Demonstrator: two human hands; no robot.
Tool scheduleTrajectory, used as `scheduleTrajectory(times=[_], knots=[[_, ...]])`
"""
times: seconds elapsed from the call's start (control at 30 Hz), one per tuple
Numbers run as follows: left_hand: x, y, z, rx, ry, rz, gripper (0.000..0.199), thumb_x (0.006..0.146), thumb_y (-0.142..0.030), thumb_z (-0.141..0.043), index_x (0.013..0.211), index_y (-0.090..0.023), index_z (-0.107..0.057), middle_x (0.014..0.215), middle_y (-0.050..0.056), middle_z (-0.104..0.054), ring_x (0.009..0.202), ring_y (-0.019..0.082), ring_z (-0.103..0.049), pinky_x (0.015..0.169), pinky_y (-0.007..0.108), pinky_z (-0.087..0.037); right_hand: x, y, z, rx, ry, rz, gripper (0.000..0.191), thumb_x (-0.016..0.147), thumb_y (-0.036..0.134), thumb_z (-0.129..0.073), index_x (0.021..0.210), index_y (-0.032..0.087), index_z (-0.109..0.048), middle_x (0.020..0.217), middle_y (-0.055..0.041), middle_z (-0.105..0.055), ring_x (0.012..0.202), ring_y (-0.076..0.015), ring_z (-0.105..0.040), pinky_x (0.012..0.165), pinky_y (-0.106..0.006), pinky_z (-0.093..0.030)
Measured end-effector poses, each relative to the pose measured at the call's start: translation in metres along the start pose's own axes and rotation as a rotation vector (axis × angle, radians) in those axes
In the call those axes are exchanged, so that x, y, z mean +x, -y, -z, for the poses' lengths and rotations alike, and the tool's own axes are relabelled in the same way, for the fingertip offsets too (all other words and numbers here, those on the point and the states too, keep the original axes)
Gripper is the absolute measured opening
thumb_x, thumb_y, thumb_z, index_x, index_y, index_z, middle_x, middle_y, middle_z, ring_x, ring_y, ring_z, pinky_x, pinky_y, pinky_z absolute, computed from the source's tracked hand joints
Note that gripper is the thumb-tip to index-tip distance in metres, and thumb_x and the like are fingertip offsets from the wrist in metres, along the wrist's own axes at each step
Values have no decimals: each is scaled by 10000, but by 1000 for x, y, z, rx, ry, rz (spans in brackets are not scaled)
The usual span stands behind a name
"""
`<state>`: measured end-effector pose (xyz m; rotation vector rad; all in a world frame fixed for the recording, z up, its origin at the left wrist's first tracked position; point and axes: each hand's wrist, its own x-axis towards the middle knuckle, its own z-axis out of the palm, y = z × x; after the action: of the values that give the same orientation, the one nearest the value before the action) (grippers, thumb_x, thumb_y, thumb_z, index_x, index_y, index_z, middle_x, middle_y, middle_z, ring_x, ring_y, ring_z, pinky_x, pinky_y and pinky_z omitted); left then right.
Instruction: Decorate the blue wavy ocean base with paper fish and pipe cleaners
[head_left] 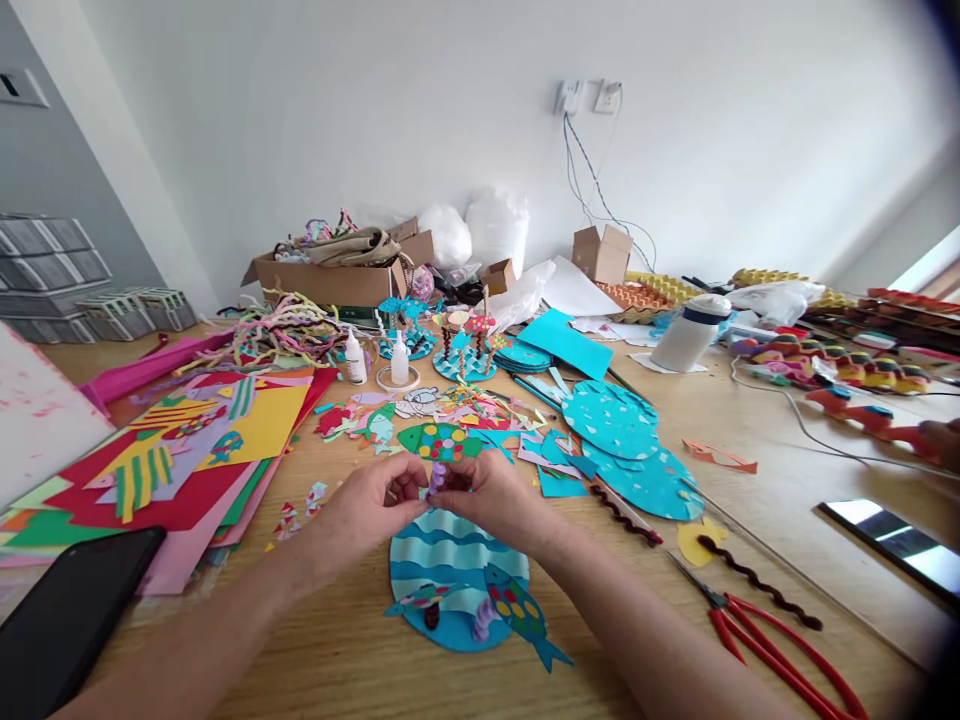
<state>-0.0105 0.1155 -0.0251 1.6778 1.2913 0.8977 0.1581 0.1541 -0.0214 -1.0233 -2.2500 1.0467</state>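
Observation:
A green paper fish with coloured dots stands on a coiled purple pipe cleaner at the far edge of a round blue paper base with wavy light-blue strips. My left hand pinches the coil low down from the left. From the right, my right hand closes its fingertips on the same coil; its far fingers are partly hidden. Near the front of the base, a dotted blue fish rests on a purple coil, and a smaller blue fish sits on a dark brown one.
Red-handled scissors and a brown twisted pipe cleaner lie at right. Blue paper ovals are stacked beyond. Two glue bottles stand at the back. Coloured paper sheets and a black phone are at left.

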Motion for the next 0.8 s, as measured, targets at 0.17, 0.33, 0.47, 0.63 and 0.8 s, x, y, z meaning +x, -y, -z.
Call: scheduleTrajectory(times=[0.17, 0.33, 0.47, 0.63, 0.8], knots=[[-5, 9, -5, 68, -29, 50, 126, 660, -266, -560, 758, -188, -566, 718, 4, -624, 689, 175, -590, 632, 280, -467, 1, 0, -4, -114, 36, 34, 51, 686, 131, -593, 705, 153, -635, 590, 48, -545, 539, -77, -442, 512, -180, -331], [-4, 12, -7, 94, -49, 76, 167, 650, -284, -569, 778, -179, -592, 720, 24, -649, 675, 195, -604, 620, 297, -470, -1, 3, -3, -108, 64, 16, 63, 688, 109, -558, 678, 154, -601, 604, 50, -523, 541, -70, -416, 502, -173, -317], [-4, 14, -8, 93, -59, 53, 138, 661, -290, -557, 749, -187, -579, 698, 10, -632, 662, 183, -590, 611, 285, -460, -2, 5, -2, -129, 55, 37, 77, 675, 85, -541, 639, 153, -550, 592, 51, -486, 543, -70, -409, 488, -174, -301], [-5, 11, -9, 76, -26, -12, 104, 700, -297, -529, 721, -197, -550, 705, -9, -595, 690, 163, -564, 632, 258, -441, -3, 6, -1, -6, 28, 110, 58, 685, 104, -566, 690, 157, -543, 596, 61, -462, 552, -70, -416, 500, -171, -325], [-3, 7, -7, 108, -8, -25, 130, 712, -325, -525, 703, -196, -542, 635, -29, -542, 613, 144, -510, 559, 241, -407, -4, 8, 4, 13, 10, 65, 65, 680, 140, -617, 686, 156, -554, 598, 65, -467, 557, -70, -424, 501, -172, -323]])
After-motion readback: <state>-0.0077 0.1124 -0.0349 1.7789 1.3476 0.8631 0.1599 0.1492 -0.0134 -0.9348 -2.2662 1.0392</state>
